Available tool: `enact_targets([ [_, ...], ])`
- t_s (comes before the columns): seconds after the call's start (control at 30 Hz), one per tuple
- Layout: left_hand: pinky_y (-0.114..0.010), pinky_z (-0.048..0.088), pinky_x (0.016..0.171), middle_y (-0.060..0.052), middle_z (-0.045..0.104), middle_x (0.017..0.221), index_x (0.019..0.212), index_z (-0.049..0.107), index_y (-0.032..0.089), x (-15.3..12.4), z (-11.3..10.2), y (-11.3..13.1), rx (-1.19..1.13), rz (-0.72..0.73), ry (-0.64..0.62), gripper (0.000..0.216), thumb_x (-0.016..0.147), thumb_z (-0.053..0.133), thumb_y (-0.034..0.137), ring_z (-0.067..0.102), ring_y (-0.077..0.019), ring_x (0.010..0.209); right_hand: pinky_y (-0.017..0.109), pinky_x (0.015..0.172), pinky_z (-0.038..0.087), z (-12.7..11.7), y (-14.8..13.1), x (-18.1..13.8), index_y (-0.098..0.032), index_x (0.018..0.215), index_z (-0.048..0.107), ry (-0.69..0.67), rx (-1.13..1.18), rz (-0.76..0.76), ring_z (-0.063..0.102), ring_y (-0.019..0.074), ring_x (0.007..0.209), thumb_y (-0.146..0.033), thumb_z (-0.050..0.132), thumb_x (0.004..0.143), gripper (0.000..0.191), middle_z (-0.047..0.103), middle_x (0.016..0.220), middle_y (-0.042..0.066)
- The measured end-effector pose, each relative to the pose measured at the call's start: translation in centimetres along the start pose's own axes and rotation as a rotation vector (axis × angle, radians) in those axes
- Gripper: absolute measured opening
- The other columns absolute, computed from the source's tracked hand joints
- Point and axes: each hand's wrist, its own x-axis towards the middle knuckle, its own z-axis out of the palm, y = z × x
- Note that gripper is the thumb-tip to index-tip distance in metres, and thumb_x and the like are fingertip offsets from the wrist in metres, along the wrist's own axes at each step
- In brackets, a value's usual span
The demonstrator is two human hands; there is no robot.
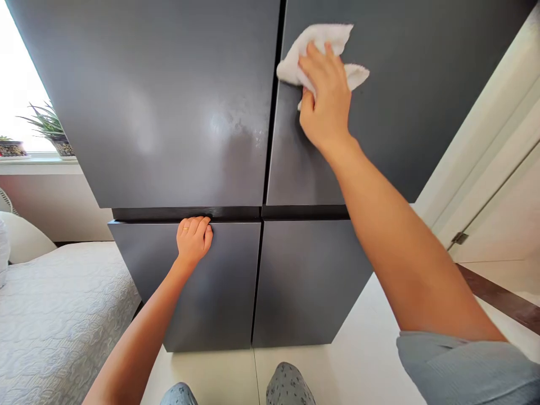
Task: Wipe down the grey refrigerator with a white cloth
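A dark grey four-door refrigerator (147,112) fills the middle of the view, with a dull smeared patch on its upper left door. My right hand (324,93) grips a white terry cloth (316,49), pressing it on the upper right door (379,152) next to the central gap. My left hand (193,241) rests lower down, its fingers curled over the top edge of the lower left door (211,298) at the dark horizontal handle recess (185,214). That door stays closed.
A bed with a pale quilted cover (54,315) and a cushion (23,239) lies to the left. Potted plants (48,129) stand on a bright windowsill behind it. A white door frame (485,152) rises on the right, above a pale tiled floor (358,343).
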Motion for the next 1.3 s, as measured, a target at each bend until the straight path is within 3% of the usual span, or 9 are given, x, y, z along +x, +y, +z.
enact_targets([
  [0.23,-0.043,0.045,0.088,-0.011,0.076,0.096,0.108,0.073,0.019,0.0,0.0,-0.1,0.051,0.013,0.019,0.023,0.096,0.053,0.02,0.066,-0.026,0.088,0.057,0.134,0.031,2.2,-6.8,-16.7,-0.028,0.15,0.059,-0.076,0.123,-0.056,0.031,0.0206,0.161,-0.006,0.03,0.097,0.064,0.054,0.158,0.0],
  [0.37,-0.045,0.045,0.09,-0.012,0.077,0.101,0.111,0.073,0.02,-0.3,-0.3,-1.2,0.005,-0.014,-0.11,0.026,0.096,0.053,0.024,0.067,-0.0282,0.092,0.055,0.134,0.031,2.8,-7.9,-21.3,-0.033,0.148,0.061,-0.224,0.196,-0.112,0.035,0.0183,0.158,-0.006,0.028,0.101,0.064,0.059,0.154,-0.001],
  [0.5,-0.044,0.045,0.088,-0.012,0.077,0.1,0.11,0.072,0.02,-0.3,-0.4,-1.5,0.055,0.016,-0.095,0.026,0.096,0.051,0.024,0.069,-0.0271,0.09,0.053,0.133,0.032,-0.4,0.3,-22.7,-0.033,0.146,0.063,-0.206,0.194,-0.131,0.04,0.0182,0.156,-0.01,0.034,0.099,0.06,0.06,0.152,0.001],
  [0.63,-0.044,0.045,0.087,-0.01,0.076,0.097,0.107,0.071,0.021,-0.3,-0.2,-1.2,0.099,0.018,-0.046,0.023,0.095,0.052,0.024,0.067,-0.0271,0.087,0.053,0.131,0.033,-3.9,10.2,-23.7,-0.021,0.147,0.063,0.331,0.035,0.376,0.043,0.0248,0.154,-0.014,0.041,0.092,0.06,0.053,0.158,0.013],
  [0.77,-0.044,0.045,0.088,-0.01,0.077,0.099,0.11,0.071,0.021,-0.5,0.0,-1.0,0.132,0.038,-0.045,0.023,0.094,0.054,0.022,0.068,-0.0279,0.088,0.056,0.131,0.031,-2.8,8.8,-23.8,-0.015,0.155,0.054,0.554,-0.024,0.459,0.043,0.0283,0.154,-0.015,0.04,0.094,0.062,0.049,0.16,0.02],
  [0.93,-0.042,0.045,0.086,-0.009,0.076,0.096,0.111,0.068,0.02,0.0,-0.4,-0.8,0.153,0.125,0.02,0.021,0.094,0.056,0.018,0.066,-0.0266,0.085,0.053,0.13,0.039,-0.4,1.3,-18.7,-0.03,0.145,0.063,0.067,0.035,-0.008,0.043,0.0231,0.155,-0.009,0.037,0.098,0.058,0.06,0.153,0.0],
  [1.0,-0.042,0.045,0.086,-0.009,0.076,0.096,0.111,0.068,0.019,0.1,-0.5,-0.8,0.15,0.139,0.022,0.021,0.094,0.056,0.018,0.065,-0.0262,0.085,0.059,0.133,0.032,-1.1,2.5,-12.9,-0.027,0.149,0.058,-0.038,0.009,-0.107,0.036,0.0231,0.158,-0.004,0.034,0.097,0.061,0.054,0.159,0.0],
  [1.17,-0.043,0.046,0.086,-0.009,0.077,0.097,0.111,0.069,0.021,-0.1,-0.5,-0.9,0.142,0.092,-0.006,0.023,0.092,0.056,0.018,0.068,-0.0265,0.085,0.059,0.137,0.012,-3.0,8.4,0.1,-0.022,0.156,0.046,0.014,-0.052,0.051,0.024,0.0153,0.161,-0.008,0.029,0.106,0.055,0.041,0.168,-0.003],
  [1.3,-0.042,0.046,0.088,-0.009,0.077,0.097,0.111,0.07,0.019,-0.1,-0.4,-0.8,0.134,0.1,-0.006,0.022,0.093,0.057,0.018,0.068,-0.0261,0.086,0.048,0.138,0.021,-2.2,4.7,-5.8,-0.02,0.16,0.043,0.046,-0.073,0.057,0.027,0.0164,0.162,-0.01,0.03,0.103,0.059,0.04,0.168,0.0],
])
